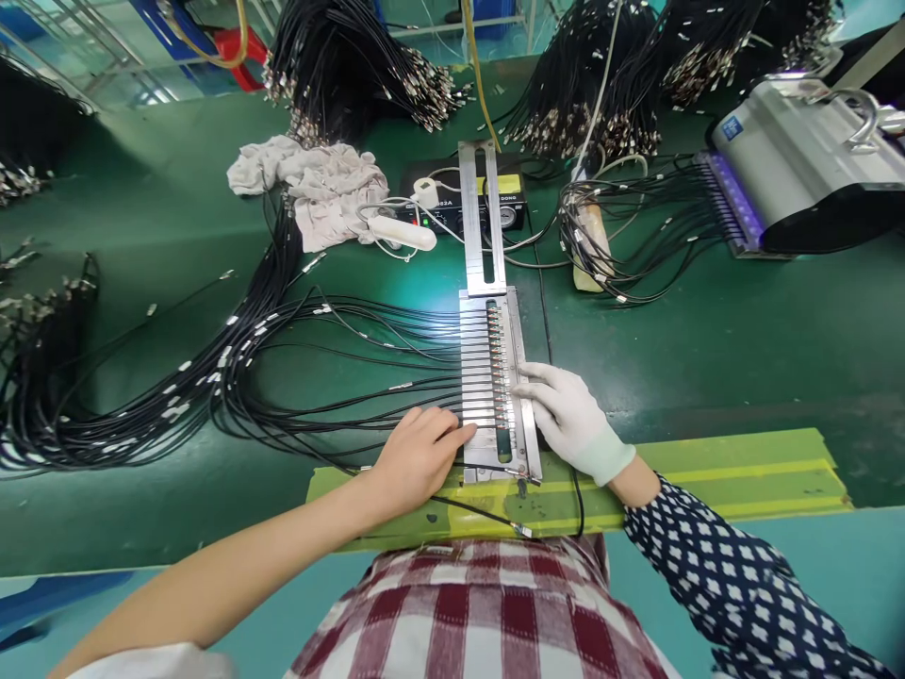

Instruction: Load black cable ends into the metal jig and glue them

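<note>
Slotted metal fixture (pixel 475 377), one only, lies near the front edge of the green counter (pixel 707 349), its near end on one yellow-green strip (pixel 742 471). Black cables (pixel 339 377) enter its slots from the left, one per slot; well over ten, too fine to count exactly. Two hands rest on it. The bare left hand (pixel 417 453) lies palm down, fingers together, tips on the fixture's left side over the cables. The gloved right hand (pixel 566 415) lays loosely curled fingers on the right rail, pinching nothing. Beyond lie one slotted bar (pixel 483 217), one rag (pixel 311 184), one control box (pixel 513 203) and one lamp unit (pixel 798 160).
</note>
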Available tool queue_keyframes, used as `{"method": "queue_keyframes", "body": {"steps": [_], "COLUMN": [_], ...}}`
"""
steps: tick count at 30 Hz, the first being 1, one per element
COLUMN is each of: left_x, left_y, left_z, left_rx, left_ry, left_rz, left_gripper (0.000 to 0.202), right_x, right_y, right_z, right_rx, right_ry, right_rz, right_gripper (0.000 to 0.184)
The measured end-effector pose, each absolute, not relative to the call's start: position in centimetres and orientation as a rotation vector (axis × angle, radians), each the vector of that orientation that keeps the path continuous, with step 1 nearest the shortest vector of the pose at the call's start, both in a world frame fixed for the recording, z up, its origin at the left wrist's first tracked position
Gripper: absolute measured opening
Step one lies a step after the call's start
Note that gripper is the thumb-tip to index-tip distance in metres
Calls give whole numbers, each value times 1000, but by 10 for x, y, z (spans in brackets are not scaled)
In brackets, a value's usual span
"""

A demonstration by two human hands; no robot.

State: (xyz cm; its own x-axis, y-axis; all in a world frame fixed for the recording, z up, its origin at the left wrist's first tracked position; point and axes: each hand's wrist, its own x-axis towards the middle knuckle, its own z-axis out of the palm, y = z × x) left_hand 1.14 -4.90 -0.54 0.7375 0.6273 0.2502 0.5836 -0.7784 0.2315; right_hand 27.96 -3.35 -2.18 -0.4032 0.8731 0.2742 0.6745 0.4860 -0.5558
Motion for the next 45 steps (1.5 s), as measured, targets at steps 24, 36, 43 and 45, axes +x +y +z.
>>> {"method": "queue_keyframes", "body": {"steps": [24,36,43,45], "left_x": [2,2,9,10], "left_y": [-72,-44,-26,-22], "left_z": [-3,-12,-1,-1], "left_rx": [2606,2574,2479,2437], "left_ry": [1044,778,682,663], "left_rz": [706,512,392,390], "left_gripper": [27,38,37,36], "right_x": [258,289,285,285], "right_y": [-57,-43,-43,-42], "right_z": [-1,-14,-10,-9], "right_rx": [-1021,-1341,-1325,-1325], "right_ry": [-1990,-1848,-1889,-1886], "right_rz": [572,717,724,732], "right_gripper": [13,22,21,21]}}
